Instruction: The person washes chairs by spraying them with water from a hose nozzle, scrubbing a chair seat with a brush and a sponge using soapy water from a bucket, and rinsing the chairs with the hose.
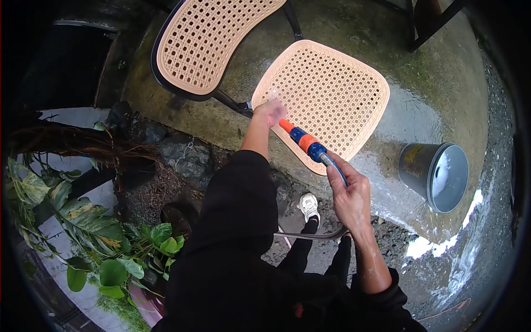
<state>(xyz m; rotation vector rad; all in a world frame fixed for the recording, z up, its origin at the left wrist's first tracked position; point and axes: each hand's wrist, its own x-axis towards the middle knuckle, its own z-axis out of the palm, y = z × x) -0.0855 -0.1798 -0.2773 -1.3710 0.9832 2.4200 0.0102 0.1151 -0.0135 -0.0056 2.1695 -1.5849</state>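
My right hand (352,193) is wrapped round a garden hose (336,167), just behind its orange and blue spray nozzle (305,142). The nozzle points up and left over a chair seat (332,91) of tan, woven-look plastic with many holes. At the seat's left edge is my left hand (269,114), close in front of the nozzle tip. Its fingers are blurred, perhaps by spray, so their shape and any contact with the seat are unclear. The matching backrest (202,44) has a dark frame and lies to the upper left of the seat.
A grey bucket (437,174) lies tipped on the wet concrete (409,105) at right, with whitish suds around it. Rocks (185,157) and leafy plants (110,243) line the left. Below the seat are my legs and a white shoe (309,207).
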